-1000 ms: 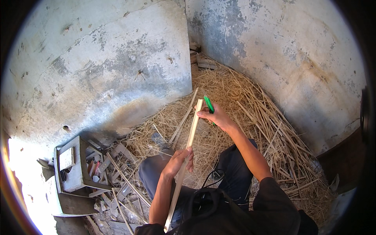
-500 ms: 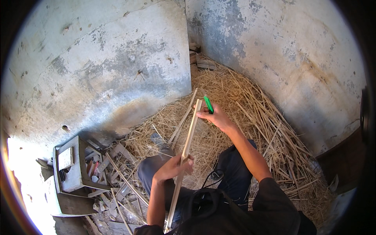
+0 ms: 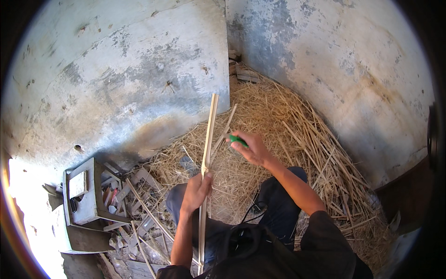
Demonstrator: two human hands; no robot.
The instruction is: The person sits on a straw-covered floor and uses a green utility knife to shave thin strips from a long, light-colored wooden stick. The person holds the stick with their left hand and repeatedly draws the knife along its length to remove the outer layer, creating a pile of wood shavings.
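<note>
My left hand is closed around a long, pale split bamboo strip, just below a node. The strip stands nearly upright in front of me, its top against the wall in view and its lower end by my lap. To the right of it, my right hand is wrapped round a green-handled cutter. The cutter's blade is too small to make out. My right hand is apart from the strip. Behind the gap between the hands, a thinner strip leans over the shavings.
Straw-like shavings cover the floor in the corner. Many long thin strips lie piled along the right wall. To the left a worn wooden box frame stands beside scraps and rubble. Peeling walls close in the far side.
The bamboo strip has swung left and more upright with my left hand. My right hand has let go of its upper end and moved slightly down, the green cutter still in it.
</note>
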